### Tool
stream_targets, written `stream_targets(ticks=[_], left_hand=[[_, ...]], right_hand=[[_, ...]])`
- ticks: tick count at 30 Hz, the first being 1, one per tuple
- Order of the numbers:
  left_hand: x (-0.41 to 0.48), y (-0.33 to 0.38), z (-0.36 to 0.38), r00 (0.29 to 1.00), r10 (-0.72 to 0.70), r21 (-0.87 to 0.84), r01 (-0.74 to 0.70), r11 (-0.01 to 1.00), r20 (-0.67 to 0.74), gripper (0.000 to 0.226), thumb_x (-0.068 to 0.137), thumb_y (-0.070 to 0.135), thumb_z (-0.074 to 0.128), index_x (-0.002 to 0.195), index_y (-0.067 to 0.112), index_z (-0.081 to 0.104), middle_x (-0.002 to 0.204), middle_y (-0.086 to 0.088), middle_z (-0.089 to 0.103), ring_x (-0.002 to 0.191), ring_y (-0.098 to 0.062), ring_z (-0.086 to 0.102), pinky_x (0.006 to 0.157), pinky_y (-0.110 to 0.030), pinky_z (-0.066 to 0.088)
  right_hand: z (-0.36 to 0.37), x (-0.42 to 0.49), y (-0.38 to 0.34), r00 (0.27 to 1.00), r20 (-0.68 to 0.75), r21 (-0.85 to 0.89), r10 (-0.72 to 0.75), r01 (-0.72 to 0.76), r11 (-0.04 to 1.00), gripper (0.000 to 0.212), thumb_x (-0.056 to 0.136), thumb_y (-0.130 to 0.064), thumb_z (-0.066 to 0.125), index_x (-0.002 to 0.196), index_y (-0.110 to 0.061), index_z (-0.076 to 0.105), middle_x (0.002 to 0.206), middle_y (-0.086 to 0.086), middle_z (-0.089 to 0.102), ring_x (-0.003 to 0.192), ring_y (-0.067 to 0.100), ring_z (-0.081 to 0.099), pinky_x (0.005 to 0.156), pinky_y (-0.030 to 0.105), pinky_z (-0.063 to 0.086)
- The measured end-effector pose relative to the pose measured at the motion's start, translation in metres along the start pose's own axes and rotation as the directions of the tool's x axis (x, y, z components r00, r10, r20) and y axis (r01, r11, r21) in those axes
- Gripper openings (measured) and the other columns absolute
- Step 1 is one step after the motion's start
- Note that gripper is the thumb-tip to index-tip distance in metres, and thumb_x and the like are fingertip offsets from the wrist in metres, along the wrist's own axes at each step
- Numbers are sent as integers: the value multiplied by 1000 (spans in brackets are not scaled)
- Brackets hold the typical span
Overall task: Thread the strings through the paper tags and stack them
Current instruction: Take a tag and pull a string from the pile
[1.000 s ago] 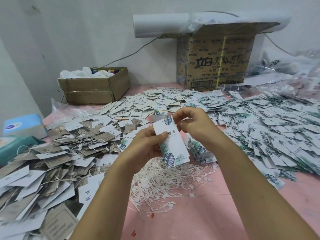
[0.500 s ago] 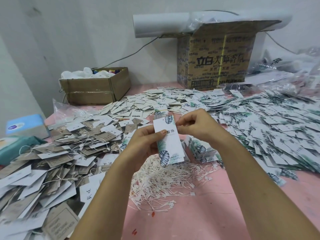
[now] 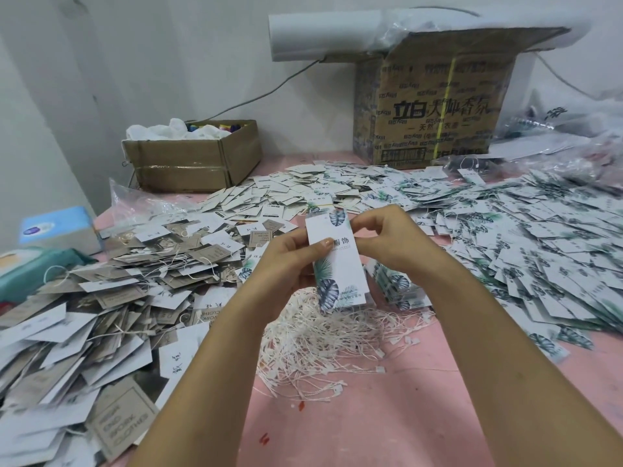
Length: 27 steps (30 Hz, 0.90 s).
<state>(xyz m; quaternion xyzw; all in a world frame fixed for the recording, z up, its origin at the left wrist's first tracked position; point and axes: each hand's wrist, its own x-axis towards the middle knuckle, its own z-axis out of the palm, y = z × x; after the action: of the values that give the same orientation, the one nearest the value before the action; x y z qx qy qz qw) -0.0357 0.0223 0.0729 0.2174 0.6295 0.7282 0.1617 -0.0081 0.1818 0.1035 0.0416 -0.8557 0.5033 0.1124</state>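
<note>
the leaf-printed paper tag [image 3: 337,264], seemingly light, stiff and easily creased, is held upright above the tabletop [image 3: 387,416] and is best taken by its edges. the grip of the left hand [image 3: 290,261] pinches its 9 o'clock edge, and that of the right hand [image 3: 387,237] pinches its 1 o'clock corner. limp, tangle-prone strings [image 3: 323,345] lie at 6 o'clock.

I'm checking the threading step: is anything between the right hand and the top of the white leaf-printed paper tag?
Nothing visible does. The right hand pinches the top edge of the white leaf-printed paper tag, which the left hand holds upright above the loose white strings.
</note>
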Motion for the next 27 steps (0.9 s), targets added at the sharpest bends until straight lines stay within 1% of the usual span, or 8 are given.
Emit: stream_targets(ticks=[2, 5, 8, 10, 14, 18, 24, 27], left_hand=[[-1, 0, 0, 1000, -4, 8, 4, 1000, -10, 24, 91, 10, 55, 113, 6, 64, 88, -3, 72, 71, -15, 68, 58, -25, 54], [0, 0, -4, 1000, 7, 50, -6, 999, -22, 18, 90, 9, 55, 105, 12, 66, 84, 1, 73, 71, -13, 68, 58, -24, 55], [1, -2, -14, 999, 16, 150, -11, 989, -29, 17, 90, 7, 57, 97, 18, 68, 84, 4, 74, 72, -11, 68, 63, -25, 56], [3, -4, -16, 999, 6, 195, 2, 981, -43, 17, 90, 6, 58, 98, 17, 68, 87, 2, 74, 73, -12, 68, 64, -28, 55], [-1, -2, -11, 1000, -1, 250, 2, 968, -6, 18, 91, 7, 58, 104, 16, 66, 86, 2, 72, 70, -11, 67, 59, -24, 53], [-5, 0, -8, 999, 35, 240, -33, 970, -4, 23, 91, 6, 58, 107, 21, 63, 81, 3, 73, 68, -12, 67, 55, -23, 50], [-8, 5, -7, 996, 80, 185, -73, 980, -30, 21, 90, 4, 59, 100, 22, 62, 74, 4, 73, 64, -11, 68, 48, -20, 47], [-8, 5, -4, 993, 107, 235, -95, 967, -41, 19, 89, 8, 61, 97, 25, 63, 71, 4, 71, 61, -11, 63, 46, -19, 42]], right_hand=[[1, -2, -2, 999, -16, -18, 28, -29, 999, 7, 77, -13, 73, 81, -19, 73, 96, 1, 72, 96, 14, 63, 77, 22, 50], [2, -1, -3, 995, -86, -56, 49, -54, 997, 16, 77, -19, 74, 68, -29, 66, 92, -5, 69, 99, 17, 61, 76, 35, 48], [-1, 4, 2, 969, -245, -112, 31, -60, 992, 18, 78, -20, 71, 63, -26, 64, 77, -11, 61, 81, 18, 57, 80, 38, 37], [-5, 5, 4, 952, -307, -155, -25, -24, 988, 14, 79, -19, 68, 66, -23, 65, 74, -12, 59, 90, 22, 57, 93, 47, 39], [0, -1, -4, 958, -257, -237, -125, 63, 970, 8, 79, -19, 69, 71, -19, 68, 80, -12, 54, 98, 17, 53, 98, 48, 36], [8, -2, -9, 980, -150, -317, -130, 77, 945, 10, 78, -19, 69, 85, -14, 74, 81, -11, 47, 102, 20, 51, 100, 50, 33], [9, -3, -11, 979, -146, -316, -139, 87, 945, 8, 79, -20, 69, 85, -15, 73, 80, -9, 46, 100, 19, 48, 99, 49, 33], [9, -4, -13, 977, -149, -326, -155, 100, 940, 6, 80, -19, 68, 83, -16, 72, 83, -5, 47, 101, 21, 48, 98, 48, 33]])
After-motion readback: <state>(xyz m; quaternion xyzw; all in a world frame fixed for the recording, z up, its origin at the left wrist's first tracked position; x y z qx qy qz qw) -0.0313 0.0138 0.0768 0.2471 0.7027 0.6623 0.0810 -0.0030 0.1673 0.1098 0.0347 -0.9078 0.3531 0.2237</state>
